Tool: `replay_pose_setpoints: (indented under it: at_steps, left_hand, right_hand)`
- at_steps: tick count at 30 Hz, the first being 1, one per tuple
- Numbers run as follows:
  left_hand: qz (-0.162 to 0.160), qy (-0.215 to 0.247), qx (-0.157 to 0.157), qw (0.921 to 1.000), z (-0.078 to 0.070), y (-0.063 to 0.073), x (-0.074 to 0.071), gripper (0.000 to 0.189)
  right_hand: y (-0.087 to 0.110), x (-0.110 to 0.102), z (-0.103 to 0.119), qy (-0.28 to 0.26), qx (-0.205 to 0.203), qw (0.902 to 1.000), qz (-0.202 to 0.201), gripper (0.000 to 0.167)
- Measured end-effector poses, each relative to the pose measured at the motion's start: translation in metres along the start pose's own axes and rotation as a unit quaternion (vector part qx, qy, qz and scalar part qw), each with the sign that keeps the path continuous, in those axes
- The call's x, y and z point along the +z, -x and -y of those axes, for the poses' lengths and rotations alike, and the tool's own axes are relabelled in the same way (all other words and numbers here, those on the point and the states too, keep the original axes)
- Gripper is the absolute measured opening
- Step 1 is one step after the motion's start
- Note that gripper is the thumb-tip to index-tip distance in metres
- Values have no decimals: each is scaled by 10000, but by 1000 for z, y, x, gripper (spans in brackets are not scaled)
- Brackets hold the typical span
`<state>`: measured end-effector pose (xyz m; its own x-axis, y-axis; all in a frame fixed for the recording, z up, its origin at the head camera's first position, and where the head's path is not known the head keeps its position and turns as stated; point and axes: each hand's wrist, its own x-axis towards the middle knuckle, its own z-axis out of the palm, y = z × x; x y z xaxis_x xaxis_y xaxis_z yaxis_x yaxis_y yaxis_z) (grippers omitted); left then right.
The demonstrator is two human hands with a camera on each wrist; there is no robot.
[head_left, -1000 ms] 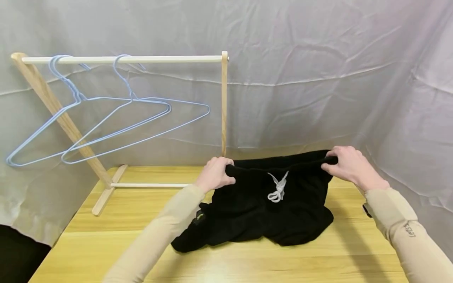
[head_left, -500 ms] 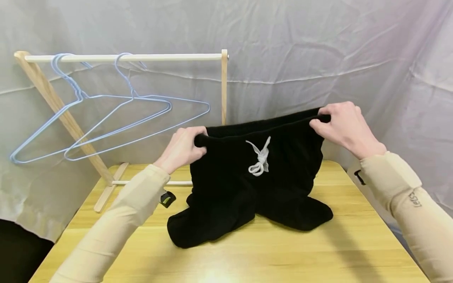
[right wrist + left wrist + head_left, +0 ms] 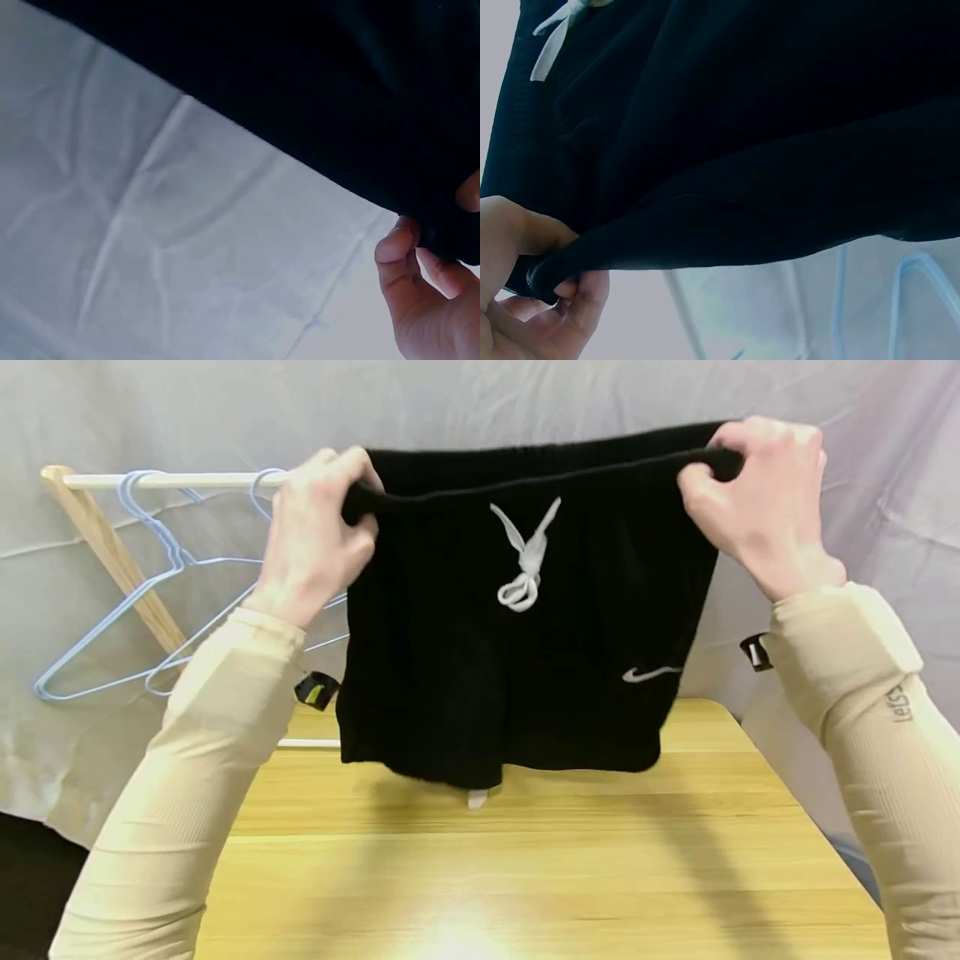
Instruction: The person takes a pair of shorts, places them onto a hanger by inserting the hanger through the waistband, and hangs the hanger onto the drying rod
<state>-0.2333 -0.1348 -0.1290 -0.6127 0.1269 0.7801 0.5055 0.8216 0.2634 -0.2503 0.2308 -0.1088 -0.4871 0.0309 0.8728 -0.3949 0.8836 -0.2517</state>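
A pair of black shorts (image 3: 465, 635) hangs upright above the table, with a white tied drawstring (image 3: 531, 560) at the front and a white swoosh on one leg. My left hand (image 3: 315, 527) grips the left end of the waistband, and my right hand (image 3: 772, 502) grips its right end. Between them the waistband is stretched wide and gapes a little. In the left wrist view, thumb and fingers of the left hand (image 3: 540, 292) pinch the cloth edge. The right wrist view has fingers of the right hand (image 3: 427, 285) curled at the waistband's corner.
A wooden rack with a white rail (image 3: 195, 481) stands at the back left, partly hidden by the left hand and shorts. Several blue wire hangers (image 3: 97, 635) hang from it. Below is the wooden table (image 3: 525, 868); a grey cloth backdrop (image 3: 600, 393) closes off the back.
Both hands have lifted the shorts by the waistband, up off the tabletop and nearer to the camera. The legs, bunched on the table before, now hang down, and the swoosh has come into sight.
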Motion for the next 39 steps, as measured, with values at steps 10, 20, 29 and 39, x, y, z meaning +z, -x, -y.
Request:
replay_pose_setpoints:
  at_steps: [10, 20, 29, 39]
  left_hand:
    - [79, -217, 17, 9997, -3, -9, -22, 21]
    - [658, -355, 166, 9971, 12, 9, -3, 14]
    - [1200, -337, 97, 9922, 28, 35, 23, 8]
    - [1932, -161, -219, 9808, 43, 75, 44, 14]
  right_hand:
    - [-9, -13, 14, -394, 339, 9983, 249, 28]
    - [12, 1, -4, -206, 458, 9919, 1171, 21]
    - [44, 19, -23, -163, 661, 9808, 1829, 25]
    - [103, 33, -38, -704, 1032, 9687, 2146, 44]
